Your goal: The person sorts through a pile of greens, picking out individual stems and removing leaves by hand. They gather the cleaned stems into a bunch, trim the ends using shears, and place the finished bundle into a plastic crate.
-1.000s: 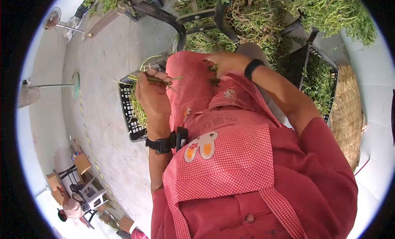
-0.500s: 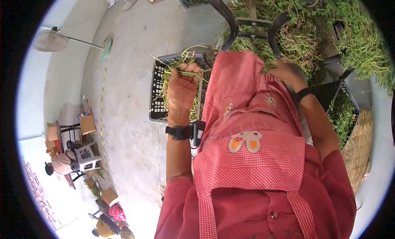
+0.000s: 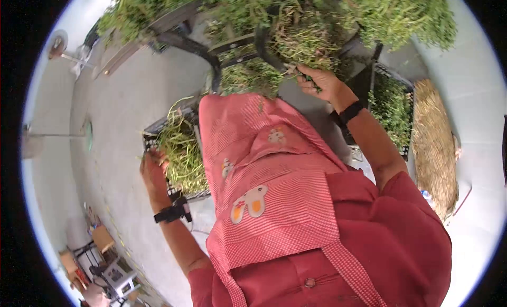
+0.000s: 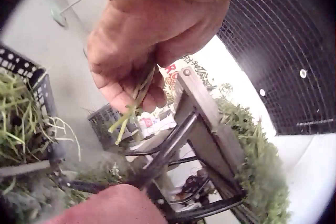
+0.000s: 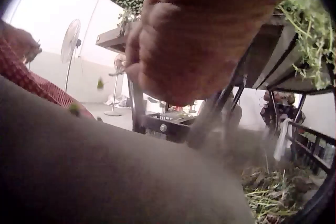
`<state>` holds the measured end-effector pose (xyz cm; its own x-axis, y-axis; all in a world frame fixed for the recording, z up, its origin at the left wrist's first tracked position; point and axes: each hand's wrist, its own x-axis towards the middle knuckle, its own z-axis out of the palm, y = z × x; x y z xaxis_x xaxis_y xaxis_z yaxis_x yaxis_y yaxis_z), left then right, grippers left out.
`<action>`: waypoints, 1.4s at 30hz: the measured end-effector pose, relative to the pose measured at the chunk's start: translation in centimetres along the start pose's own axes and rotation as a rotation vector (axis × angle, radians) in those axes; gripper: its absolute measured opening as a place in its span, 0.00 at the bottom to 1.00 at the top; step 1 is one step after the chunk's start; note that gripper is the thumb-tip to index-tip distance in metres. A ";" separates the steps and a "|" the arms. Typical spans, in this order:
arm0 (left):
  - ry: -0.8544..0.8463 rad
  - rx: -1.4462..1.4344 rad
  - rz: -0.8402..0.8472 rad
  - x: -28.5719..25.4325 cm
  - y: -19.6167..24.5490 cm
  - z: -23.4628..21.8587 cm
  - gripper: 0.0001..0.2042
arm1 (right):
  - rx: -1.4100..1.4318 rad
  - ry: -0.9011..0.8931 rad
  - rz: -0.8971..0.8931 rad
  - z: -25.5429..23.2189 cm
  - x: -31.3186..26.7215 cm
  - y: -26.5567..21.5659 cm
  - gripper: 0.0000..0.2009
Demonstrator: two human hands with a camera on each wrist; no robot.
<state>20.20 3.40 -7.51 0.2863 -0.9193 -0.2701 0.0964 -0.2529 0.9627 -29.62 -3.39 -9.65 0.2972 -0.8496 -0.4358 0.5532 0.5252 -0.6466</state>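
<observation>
My left hand (image 3: 154, 175) is at the left side of a black crate (image 3: 152, 128) heaped with pale green stems (image 3: 182, 154). In the left wrist view, thumb and fingers pinch a few cut green stems (image 4: 126, 121). Out to the front right, my right hand (image 3: 323, 86) has curled fingers around dark green leaves (image 3: 310, 78), near a heap of stems and leaves (image 3: 303, 43) under the table. In the right wrist view, the hand's back hides its grip, while a loose green leaf bit (image 5: 100, 83) hangs in mid-air.
A dark-framed table (image 3: 232, 45) piled with leafy greens (image 3: 401, 16) stands ahead. At right are a crate of dark green leaves (image 3: 391, 103) and a straw mat bundle (image 3: 433, 143). A red checked apron (image 3: 274, 212) covers my lap. Standing fans (image 5: 71, 40) are off to the left.
My left hand has gone from beside the lap, holding stems, out to the crate's left side. The right hand has left the apron and reached forward right with the leaves.
</observation>
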 end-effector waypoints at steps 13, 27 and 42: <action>-0.079 0.165 -0.034 5.6 -10.4 -3.0 0.20 | -0.728 0.878 -0.485 -24.1 -17.5 -9.7 0.11; -0.454 1.311 0.364 2.0 -11.1 10.7 0.48 | -1.330 0.475 -0.940 1.9 -9.8 -16.9 0.11; -0.412 1.131 0.378 -3.0 -6.1 12.4 0.46 | -1.502 0.184 -1.337 26.5 7.2 -22.4 0.19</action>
<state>6.94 3.99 -12.33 -0.2197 -0.9645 -0.1462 -0.8528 0.1171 0.5089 -19.28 -22.55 18.32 0.2086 -0.7008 0.6822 -0.6738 -0.6086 -0.4191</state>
